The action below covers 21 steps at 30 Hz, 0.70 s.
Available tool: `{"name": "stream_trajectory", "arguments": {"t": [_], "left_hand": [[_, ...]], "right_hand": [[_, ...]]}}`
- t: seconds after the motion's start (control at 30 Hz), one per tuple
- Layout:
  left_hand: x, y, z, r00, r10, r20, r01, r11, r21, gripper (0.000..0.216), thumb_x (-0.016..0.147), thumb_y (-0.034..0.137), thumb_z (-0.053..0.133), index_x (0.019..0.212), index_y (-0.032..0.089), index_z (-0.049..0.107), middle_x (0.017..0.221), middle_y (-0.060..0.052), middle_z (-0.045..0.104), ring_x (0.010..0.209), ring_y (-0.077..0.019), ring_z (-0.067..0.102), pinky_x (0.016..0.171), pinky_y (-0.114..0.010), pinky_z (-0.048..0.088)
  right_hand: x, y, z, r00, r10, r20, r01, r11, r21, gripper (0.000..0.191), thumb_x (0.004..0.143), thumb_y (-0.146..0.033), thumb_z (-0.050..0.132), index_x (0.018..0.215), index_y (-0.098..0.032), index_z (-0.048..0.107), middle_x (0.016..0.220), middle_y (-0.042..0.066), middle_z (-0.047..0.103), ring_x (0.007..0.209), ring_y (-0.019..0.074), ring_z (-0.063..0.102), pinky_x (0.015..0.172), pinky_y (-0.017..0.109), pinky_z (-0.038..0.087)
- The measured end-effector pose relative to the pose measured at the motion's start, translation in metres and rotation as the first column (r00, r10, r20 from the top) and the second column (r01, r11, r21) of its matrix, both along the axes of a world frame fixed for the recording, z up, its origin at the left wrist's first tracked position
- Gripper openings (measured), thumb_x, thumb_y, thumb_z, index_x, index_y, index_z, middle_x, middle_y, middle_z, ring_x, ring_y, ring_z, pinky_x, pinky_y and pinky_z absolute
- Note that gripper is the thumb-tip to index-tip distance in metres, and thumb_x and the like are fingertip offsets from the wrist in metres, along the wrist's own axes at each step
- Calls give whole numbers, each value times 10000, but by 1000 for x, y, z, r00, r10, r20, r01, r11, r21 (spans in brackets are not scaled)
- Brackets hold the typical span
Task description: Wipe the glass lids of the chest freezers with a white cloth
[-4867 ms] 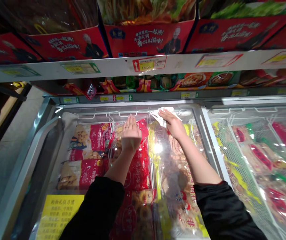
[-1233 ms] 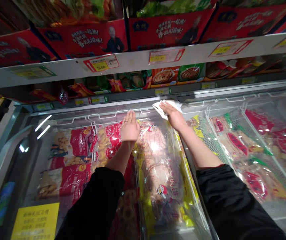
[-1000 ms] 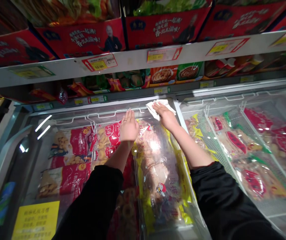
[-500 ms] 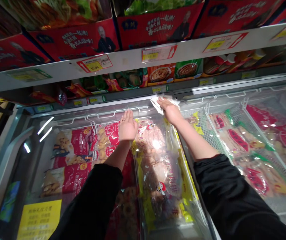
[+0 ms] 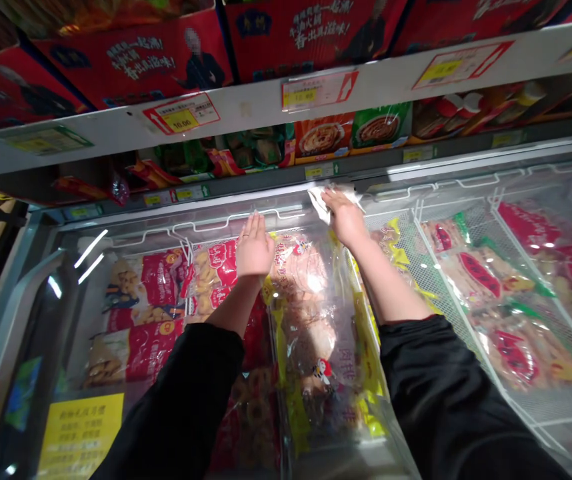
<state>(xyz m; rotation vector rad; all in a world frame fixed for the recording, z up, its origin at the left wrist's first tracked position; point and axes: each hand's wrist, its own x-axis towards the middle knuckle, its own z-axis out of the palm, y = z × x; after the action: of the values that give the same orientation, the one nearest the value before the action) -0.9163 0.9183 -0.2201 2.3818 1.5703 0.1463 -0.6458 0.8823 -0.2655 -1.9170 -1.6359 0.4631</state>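
My left hand [image 5: 255,248] lies with straight fingers on the clear glass lid [image 5: 316,437] of a chest freezer, near its back edge, and holds nothing. Pressed under my right hand [image 5: 347,217] is a white cloth [image 5: 320,202], bunched beneath the fingers at the back rim of the freezer. Part of the cloth is hidden by the hand. Below the glass, between my arms, are frozen meat packs [image 5: 311,333] with yellow edges. Red bags of frozen food [image 5: 153,347] lie to the left of my left arm.
Above the freezer runs a white shelf edge [image 5: 251,110] with price tags, carrying red boxes [image 5: 311,40]. A yellow sign [image 5: 81,433] is at the front left. White wire dividers [image 5: 459,293] separate more frozen packs [image 5: 476,273] on the right.
My right hand and the cloth have shifted slightly to the right along the back rim. My left hand stays nearly in place on the glass. The view has tilted down a little.
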Motion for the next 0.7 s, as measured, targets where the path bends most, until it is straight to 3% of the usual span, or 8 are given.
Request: {"name": "stream_trajectory", "arguments": {"t": [0.1, 0.2, 0.37, 0.47, 0.6, 0.7], "left_hand": [[-1, 0, -2, 1000, -7, 5, 7, 1000, 2, 613, 1046, 161, 375, 1647, 65, 446, 1735, -122, 417, 1644, -230, 351, 1378, -405, 280], [-1, 0, -2, 1000, -18, 9, 18, 1000, 3, 609, 1051, 166, 371, 1643, 40, 444, 1737, -144, 410, 1643, -240, 354, 1379, -400, 273], [1, -2, 1, 1000, -5, 5, 5, 1000, 10, 604, 1048, 161, 379, 1638, 54, 456, 1731, -134, 423, 1637, -235, 367, 1375, -402, 289], [1, -1, 0, 1000, -9, 8, 9, 1000, 20, 604, 1046, 158, 381, 1635, 48, 458, 1731, -135, 423, 1636, -233, 369, 1377, -393, 284], [0, -1, -2, 1000, -17, 21, 17, 1000, 26, 604, 1052, 162, 369, 1635, 28, 450, 1732, -150, 420, 1639, -242, 366, 1381, -393, 274], [1, -2, -2, 1000, -8, 30, 8, 1000, 17, 618, 1046, 155, 375, 1653, 62, 437, 1733, -142, 422, 1639, -252, 366, 1382, -421, 281]], "right_hand": [[12, -29, 12, 989, 143, -46, -144, 989, -23, 725, 852, -3, 486, 1496, -278, 674, 1611, -34, 598, 1578, 203, 463, 1354, 480, 361], [26, -55, 20, 993, 114, -24, -115, 993, -37, 712, 866, -7, 470, 1503, -253, 670, 1624, -14, 586, 1587, 208, 447, 1361, 479, 347], [7, -48, 15, 1000, -22, -9, 22, 999, -28, 694, 885, -13, 470, 1526, -213, 647, 1630, 17, 580, 1610, 248, 410, 1361, 524, 341], [-12, -49, 16, 999, 33, -14, -33, 999, -28, 751, 859, 6, 484, 1542, -268, 630, 1631, -20, 574, 1608, 237, 414, 1358, 532, 350], [-12, -72, 25, 990, 136, -36, -137, 989, -49, 827, 806, 52, 477, 1538, -301, 633, 1632, -37, 572, 1602, 208, 424, 1355, 516, 364], [-9, -74, 27, 993, 108, -39, -110, 993, -52, 846, 790, 63, 478, 1536, -303, 636, 1622, -24, 583, 1589, 227, 447, 1351, 545, 369]]}}
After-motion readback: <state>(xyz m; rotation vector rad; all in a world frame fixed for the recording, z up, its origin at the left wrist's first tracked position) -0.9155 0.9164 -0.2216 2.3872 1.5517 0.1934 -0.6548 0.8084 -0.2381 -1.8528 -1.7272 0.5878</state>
